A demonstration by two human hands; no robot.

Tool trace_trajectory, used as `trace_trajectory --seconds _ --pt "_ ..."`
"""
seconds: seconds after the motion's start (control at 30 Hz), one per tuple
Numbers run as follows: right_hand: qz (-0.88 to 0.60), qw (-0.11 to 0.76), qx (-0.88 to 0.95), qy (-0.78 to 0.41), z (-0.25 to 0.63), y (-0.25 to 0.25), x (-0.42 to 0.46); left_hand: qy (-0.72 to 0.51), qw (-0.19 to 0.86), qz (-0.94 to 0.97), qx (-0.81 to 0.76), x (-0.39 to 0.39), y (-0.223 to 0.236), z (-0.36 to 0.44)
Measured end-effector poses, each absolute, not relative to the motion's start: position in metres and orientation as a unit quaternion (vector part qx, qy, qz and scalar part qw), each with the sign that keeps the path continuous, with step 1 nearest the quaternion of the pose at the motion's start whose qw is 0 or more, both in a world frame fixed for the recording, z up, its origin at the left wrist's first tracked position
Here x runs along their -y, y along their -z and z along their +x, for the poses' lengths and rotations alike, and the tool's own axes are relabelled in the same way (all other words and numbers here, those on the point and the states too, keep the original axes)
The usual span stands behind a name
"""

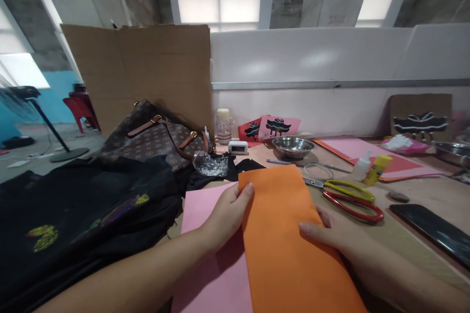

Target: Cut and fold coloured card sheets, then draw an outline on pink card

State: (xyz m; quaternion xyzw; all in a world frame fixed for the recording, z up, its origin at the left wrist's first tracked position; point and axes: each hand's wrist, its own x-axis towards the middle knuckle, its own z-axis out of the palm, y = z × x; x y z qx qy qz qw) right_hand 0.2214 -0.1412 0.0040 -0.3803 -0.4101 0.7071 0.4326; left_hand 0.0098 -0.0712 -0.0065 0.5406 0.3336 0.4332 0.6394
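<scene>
An orange sheet of paper (279, 239) is held up in front of me between both hands. My left hand (229, 210) grips its left edge, thumb on the front face and fingers hidden behind. On the right edge, my right hand (330, 234) pinches the sheet the same way, thumb on top. A pink sheet of paper (213, 264) lies beneath it to the left, partly covered by my left forearm and the orange sheet. Just right of the paper are scissors (352, 198) with one yellow and one red handle.
Black cloth (84, 225) and a brown patterned handbag (154, 132) fill the left. Behind stand a metal bowl (293, 146) and a small white digital clock (238, 147). A glue stick (378, 169), a white squeeze bottle (362, 167), a stone (398, 197) and a black phone (433, 230) lie right.
</scene>
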Motion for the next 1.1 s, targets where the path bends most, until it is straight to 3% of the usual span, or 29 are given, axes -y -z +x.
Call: trace_trajectory --seconds 0.33,0.57,1.1 --pt "-0.385 0.44 0.384 -0.714 0.218 -0.005 0.145 -0.439 0.632 0.543 -0.337 0.066 0.009 0.009" --pt "-0.486 0.46 0.319 -0.671 0.219 -0.013 0.141 -0.37 0.597 0.634 -0.324 0.071 0.013 0.01" --pt "-0.467 0.447 0.324 -0.691 0.22 -0.008 0.139 -0.358 0.634 0.612 -0.309 0.071 0.014 0.009"
